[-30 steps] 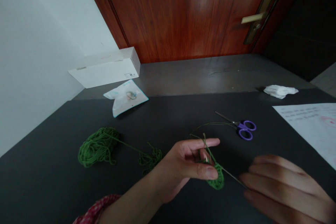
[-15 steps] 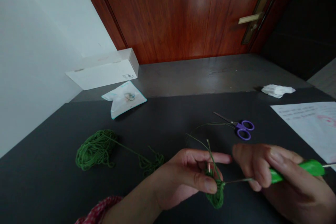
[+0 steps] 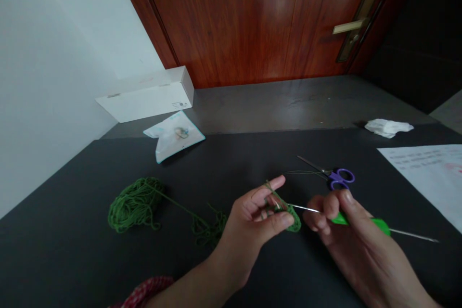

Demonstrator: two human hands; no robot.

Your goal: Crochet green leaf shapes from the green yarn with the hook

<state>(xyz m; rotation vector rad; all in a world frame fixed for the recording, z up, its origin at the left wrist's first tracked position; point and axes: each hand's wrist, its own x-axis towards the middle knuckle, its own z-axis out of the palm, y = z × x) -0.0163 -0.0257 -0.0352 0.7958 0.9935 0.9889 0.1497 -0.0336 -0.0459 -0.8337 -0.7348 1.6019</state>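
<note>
My left hand [image 3: 249,226] pinches a small green crocheted piece [image 3: 295,221] between thumb and fingers. Green yarn runs over its raised index finger. My right hand [image 3: 350,240] is closed around the green handle of a double-ended crochet hook [image 3: 380,225]. One thin metal end of the hook meets the crocheted piece at its upper edge; the other end sticks out to the right. A loose ball of green yarn [image 3: 135,204] lies on the left, and a strand leads from it to a small tangle of yarn [image 3: 207,228] beside my left wrist.
Purple-handled scissors [image 3: 339,179] lie just beyond my right hand, with thin thread by the blades. A printed paper sheet [image 3: 426,168] and a crumpled white tissue [image 3: 388,127] are at right. Far left are a plastic packet [image 3: 173,140] and a white box [image 3: 151,98] against the wall.
Both hands have moved up, the right one also leftward with the hook. The left index finger is now raised with yarn over it, and the crocheted piece is tilted differently.
</note>
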